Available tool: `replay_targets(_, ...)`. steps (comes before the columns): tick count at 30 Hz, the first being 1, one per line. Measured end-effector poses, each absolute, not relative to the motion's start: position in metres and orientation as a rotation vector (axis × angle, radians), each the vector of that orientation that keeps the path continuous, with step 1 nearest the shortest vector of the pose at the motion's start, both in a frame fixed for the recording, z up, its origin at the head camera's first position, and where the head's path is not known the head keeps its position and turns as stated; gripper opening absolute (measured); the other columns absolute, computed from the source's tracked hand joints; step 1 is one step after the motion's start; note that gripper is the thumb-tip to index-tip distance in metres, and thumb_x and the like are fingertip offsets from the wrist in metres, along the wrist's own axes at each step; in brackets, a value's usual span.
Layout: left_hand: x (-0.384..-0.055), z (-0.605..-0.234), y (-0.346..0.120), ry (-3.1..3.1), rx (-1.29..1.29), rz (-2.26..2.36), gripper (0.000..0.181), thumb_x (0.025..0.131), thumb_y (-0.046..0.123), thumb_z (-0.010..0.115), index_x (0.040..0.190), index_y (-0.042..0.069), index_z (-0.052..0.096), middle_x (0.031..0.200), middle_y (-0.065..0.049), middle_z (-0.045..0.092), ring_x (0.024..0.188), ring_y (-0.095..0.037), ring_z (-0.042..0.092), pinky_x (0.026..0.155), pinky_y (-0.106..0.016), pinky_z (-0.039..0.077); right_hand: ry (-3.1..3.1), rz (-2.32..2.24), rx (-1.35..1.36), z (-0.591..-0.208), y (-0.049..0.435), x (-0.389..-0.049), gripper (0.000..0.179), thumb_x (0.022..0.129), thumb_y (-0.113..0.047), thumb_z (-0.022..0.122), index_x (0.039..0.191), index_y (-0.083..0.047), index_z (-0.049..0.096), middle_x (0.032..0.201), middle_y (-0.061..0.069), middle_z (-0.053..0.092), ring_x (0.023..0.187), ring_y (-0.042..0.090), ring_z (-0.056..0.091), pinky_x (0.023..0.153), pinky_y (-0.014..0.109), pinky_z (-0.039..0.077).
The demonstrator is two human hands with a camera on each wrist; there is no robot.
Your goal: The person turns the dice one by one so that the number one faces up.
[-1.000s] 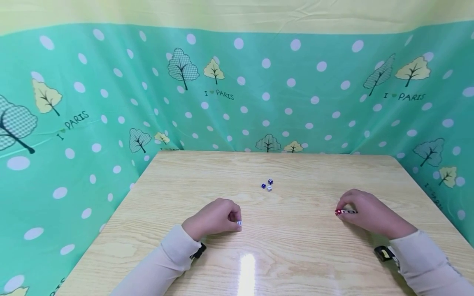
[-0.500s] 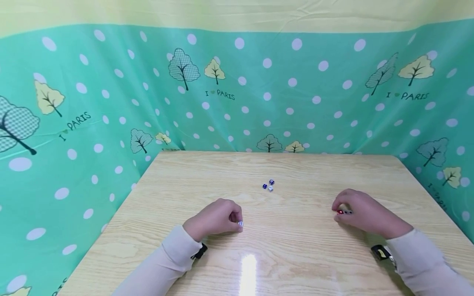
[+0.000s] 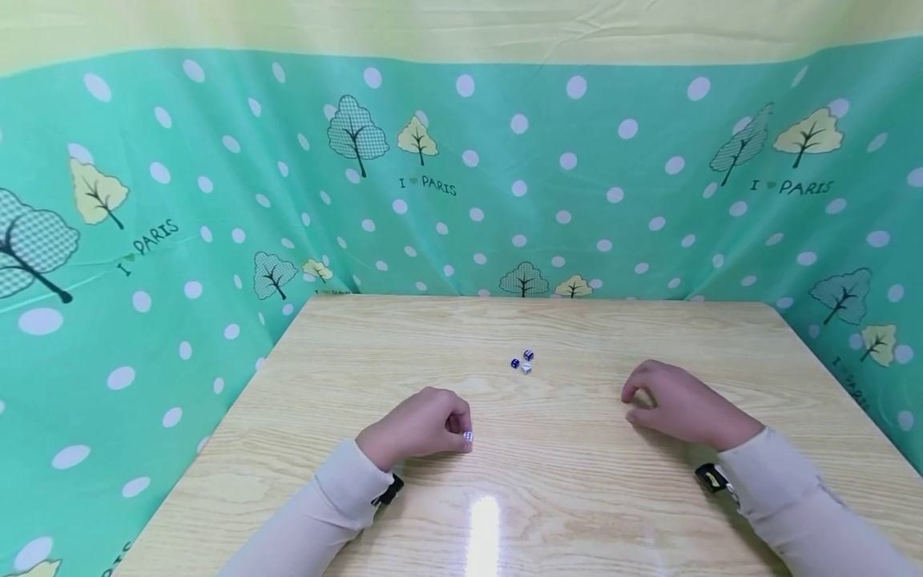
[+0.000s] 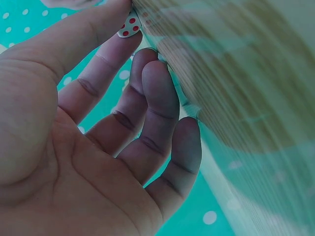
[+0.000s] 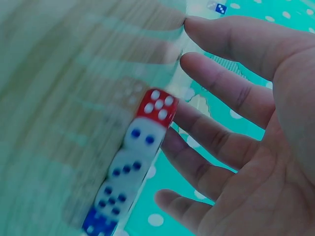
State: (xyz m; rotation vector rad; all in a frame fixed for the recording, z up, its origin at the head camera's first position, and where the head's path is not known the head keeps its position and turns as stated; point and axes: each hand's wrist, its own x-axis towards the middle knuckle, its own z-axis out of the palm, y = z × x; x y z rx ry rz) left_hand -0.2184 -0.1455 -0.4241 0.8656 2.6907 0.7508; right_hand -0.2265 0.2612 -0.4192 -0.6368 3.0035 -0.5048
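Note:
In the head view my left hand (image 3: 421, 429) pinches a small white die (image 3: 468, 437) between thumb and forefinger, low at the tabletop. The left wrist view shows red pips on a face of that die (image 4: 130, 25). My right hand (image 3: 681, 405) hovers over the right side with thumb and forefinger apart, nothing between them. Beside its fingers in the right wrist view lies a straight row of dice (image 5: 125, 166): a red die (image 5: 156, 105) at one end, several white ones, then a blue die (image 5: 98, 223). From the head view the hand hides this row.
Further back on the wooden table (image 3: 404, 336) lie two blue dice (image 3: 529, 355) and a white die (image 3: 526, 369), close together. A green dotted curtain (image 3: 433, 240) stands along the table's back and sides. Light glares off the front of the tabletop.
My right hand has let go of the red die at the row's end and moved left; the row has passed out of sight behind it. My left hand keeps its pinch and place.

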Motion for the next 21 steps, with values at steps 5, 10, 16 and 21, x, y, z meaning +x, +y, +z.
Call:
replay_targets(5,-0.219,-0.425,-0.146,2.692,0.868,0.749,0.022,0.084,0.02,0.087,0.075,0.025,0.068,0.071,0.013,0.063,0.067,-0.002,0.055,0.064,-0.023,0.048,3.002,-0.507,-0.695,-0.42,0.251,-0.234,0.015,0.085,-0.019,0.084,0.097,-0.02,0.074,0.108,0.0,0.068,0.105,0.025,0.066,0.092,0.05,0.054)
replay_targets(10,-0.22,-0.425,-0.146,2.692,0.876,0.747,0.021,0.084,0.02,0.087,0.075,0.024,0.068,0.071,0.014,0.063,0.067,-0.002,0.055,0.065,-0.023,0.048,2.988,-0.512,-0.74,-0.419,0.239,-0.241,0.014,0.087,-0.019,0.083,0.099,-0.019,0.074,0.108,0.0,0.068,0.102,0.022,0.065,0.089,0.046,0.054)
replay_targets(16,-0.219,-0.424,-0.146,2.697,0.87,0.738,0.02,0.085,0.02,0.087,0.076,0.024,0.069,0.071,0.014,0.062,0.067,-0.002,0.054,0.065,-0.023,0.048,2.995,-0.495,-0.775,-0.42,0.226,-0.249,0.017,0.087,-0.02,0.082,0.102,-0.017,0.075,0.108,0.0,0.068,0.102,0.021,0.065,0.09,0.045,0.053)
replay_targets(21,-0.218,-0.425,-0.146,2.689,0.854,0.74,0.02,0.085,0.02,0.086,0.076,0.025,0.069,0.072,0.015,0.063,0.068,-0.002,0.055,0.065,-0.023,0.048,2.984,-0.505,-0.786,-0.422,0.217,-0.255,0.019,0.087,-0.018,0.082,0.104,-0.014,0.075,0.107,0.001,0.069,0.104,0.024,0.066,0.094,0.047,0.053)
